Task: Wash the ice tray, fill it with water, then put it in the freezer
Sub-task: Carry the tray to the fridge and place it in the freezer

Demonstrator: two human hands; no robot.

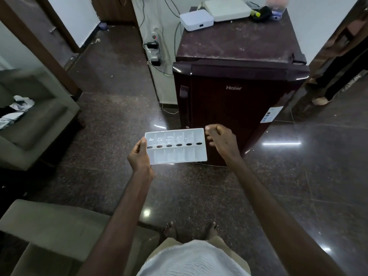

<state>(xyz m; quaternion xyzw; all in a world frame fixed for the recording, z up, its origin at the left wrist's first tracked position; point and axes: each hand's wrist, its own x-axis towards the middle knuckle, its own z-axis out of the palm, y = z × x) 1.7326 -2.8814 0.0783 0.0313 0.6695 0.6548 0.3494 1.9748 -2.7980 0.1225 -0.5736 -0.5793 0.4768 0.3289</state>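
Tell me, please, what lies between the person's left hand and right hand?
In the head view, the white rectangular plastic ice tray spans that gap. The left hand grips its left end; the right hand is at its right end.

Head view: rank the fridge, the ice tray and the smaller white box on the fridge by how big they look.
1. fridge
2. ice tray
3. smaller white box
The tray is nearer the camera, so true sizes are unsure.
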